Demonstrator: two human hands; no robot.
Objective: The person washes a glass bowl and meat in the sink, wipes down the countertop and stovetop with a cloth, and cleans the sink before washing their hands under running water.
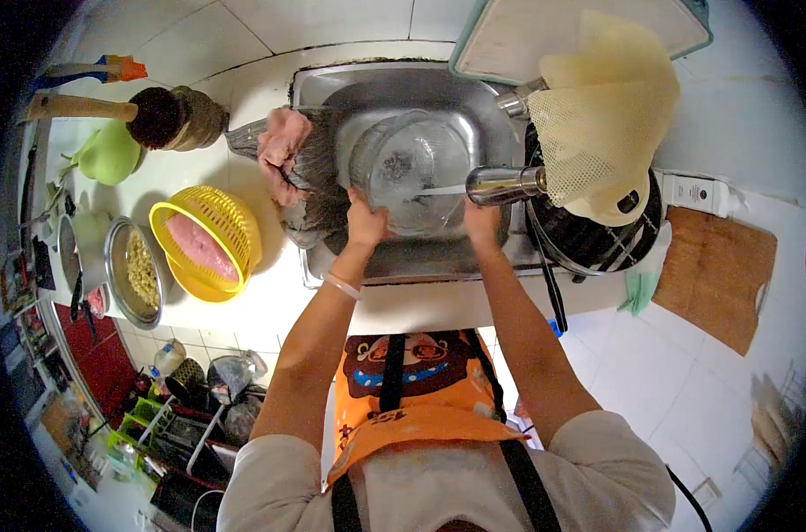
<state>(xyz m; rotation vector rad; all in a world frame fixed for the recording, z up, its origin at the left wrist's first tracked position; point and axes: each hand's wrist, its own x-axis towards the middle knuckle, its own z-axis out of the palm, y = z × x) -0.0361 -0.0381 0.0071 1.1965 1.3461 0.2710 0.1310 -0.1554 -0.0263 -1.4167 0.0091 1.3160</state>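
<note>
A clear glass bowl (367, 160) is held inside the steel sink (394, 89), under the faucet (500, 184). Water runs from the spout into the bowl. My left hand (365, 222) grips the bowl's near left edge, its thumb along the side. At the near right edge, my right hand (482, 223) holds the bowl too, with its fingers partly hidden beneath the faucet. Close to my left hand, a dark mesh bag (310, 217) hangs over the sink's left rim, and pieces of pink raw meat (284, 151) lie on it.
Left on the counter stand a yellow colander (230, 222) with pink meat, a steel bowl (119, 257) of chopped yellowish food, and a green gourd-shaped item (109, 155). Right of the sink are a black pan (589, 239), a pale mesh cloth (598, 124) and a brown board (717, 275).
</note>
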